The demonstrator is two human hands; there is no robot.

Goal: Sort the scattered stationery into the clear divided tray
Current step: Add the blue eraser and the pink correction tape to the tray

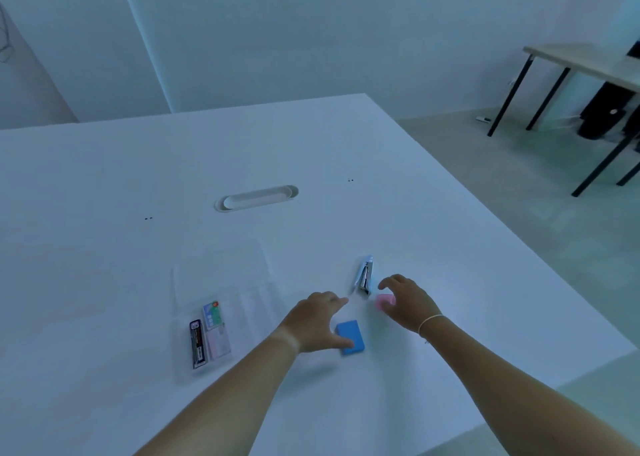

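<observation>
The clear divided tray (221,275) lies on the white table, left of my hands. In its near-left compartments sit a black lead case (198,344) and a pale packet with a green-and-red label (215,331). A blue rectangular block (351,337) lies flat beside my left hand (317,322), whose spread fingers hover over the table with the thumb touching the block's edge. My right hand (407,301) arches open over a small pink object (383,301), fingers apart around it. A light-blue stapler (364,275) lies just beyond both hands.
An oval cable slot (256,197) is set in the table's middle. The table's right edge runs diagonally close to my right arm. A second desk with black legs (561,71) stands at the far right, across the floor.
</observation>
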